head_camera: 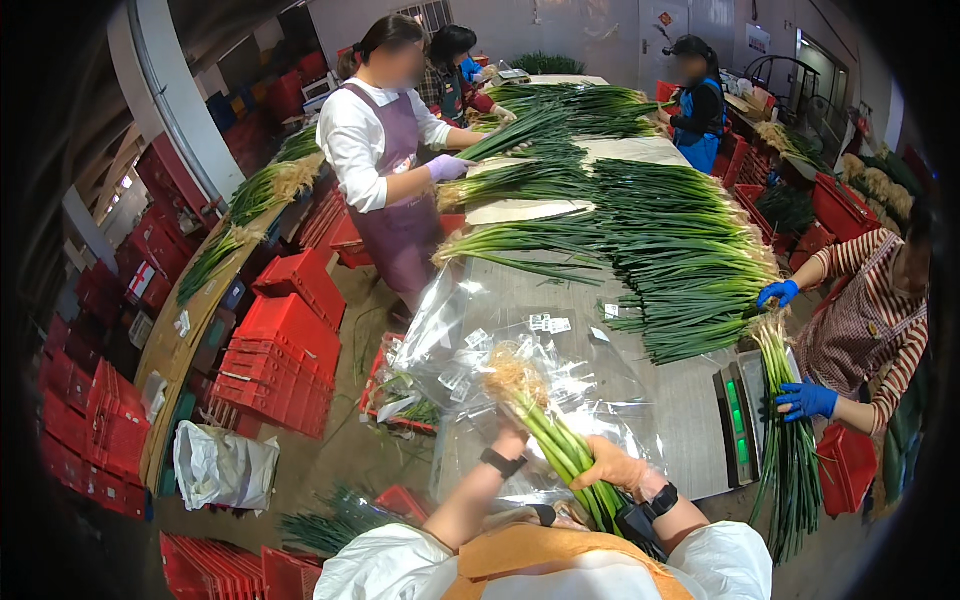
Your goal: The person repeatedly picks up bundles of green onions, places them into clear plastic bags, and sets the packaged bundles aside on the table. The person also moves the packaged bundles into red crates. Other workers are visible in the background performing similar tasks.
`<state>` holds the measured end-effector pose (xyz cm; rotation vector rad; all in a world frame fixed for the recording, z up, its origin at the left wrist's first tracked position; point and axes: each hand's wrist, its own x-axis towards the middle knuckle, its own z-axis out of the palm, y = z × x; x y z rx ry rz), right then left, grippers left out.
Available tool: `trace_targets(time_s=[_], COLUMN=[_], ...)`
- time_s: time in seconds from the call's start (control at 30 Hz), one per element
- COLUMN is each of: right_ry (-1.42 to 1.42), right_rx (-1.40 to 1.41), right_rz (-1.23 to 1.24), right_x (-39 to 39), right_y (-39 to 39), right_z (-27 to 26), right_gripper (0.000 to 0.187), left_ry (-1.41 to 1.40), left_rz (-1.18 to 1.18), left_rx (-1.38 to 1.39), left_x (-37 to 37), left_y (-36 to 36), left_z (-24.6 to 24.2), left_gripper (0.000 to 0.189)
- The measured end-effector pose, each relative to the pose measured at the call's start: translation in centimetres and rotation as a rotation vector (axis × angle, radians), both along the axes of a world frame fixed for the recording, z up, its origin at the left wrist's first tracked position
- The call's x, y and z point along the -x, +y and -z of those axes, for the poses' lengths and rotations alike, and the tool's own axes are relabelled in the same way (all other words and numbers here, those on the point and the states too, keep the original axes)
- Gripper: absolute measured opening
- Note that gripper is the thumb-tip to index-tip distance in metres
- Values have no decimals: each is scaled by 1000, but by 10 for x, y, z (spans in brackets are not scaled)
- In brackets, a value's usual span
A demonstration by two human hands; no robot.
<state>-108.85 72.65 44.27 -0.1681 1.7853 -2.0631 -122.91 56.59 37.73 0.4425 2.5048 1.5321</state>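
A bunch of green onions point(551, 436) slants across in front of me, its pale roots point(516, 375) pointing away and its green leaves towards my apron. My right hand point(613, 463), in an orange glove, grips the stalks partway down. Close to the root end is my left hand point(511, 435), blurred and partly hidden by the bunch, so its fingers do not show. Beneath the bunch, clear plastic bags point(592, 379) with small printed labels point(550, 323) lie spread over the grey tabletop point(686, 420).
Rows of green onions point(675, 255) cover the table's right side. A scale point(739, 427) with a lit display stands near a co-worker's blue-gloved hands point(810, 399), which hold another bunch. A co-worker in a purple apron point(397, 180) works at left. Red crates point(281, 352) are stacked on the floor.
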Motion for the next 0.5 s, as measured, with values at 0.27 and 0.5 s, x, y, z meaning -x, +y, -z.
trace_targets(time_s=[0.27, 0.5], right_ry=[-59, -155], right_rx=[-2, -67], right_rz=[-27, 29], right_x=[5, 2], right_y=[-11, 1], right_z=[2, -12], right_gripper=[74, 69], left_ry=[16, -801], left_rz=[141, 807], left_rx=[-256, -1272], left_x=[3, 7], left_y=[16, 12], left_z=[-17, 26], left_gripper=[34, 61])
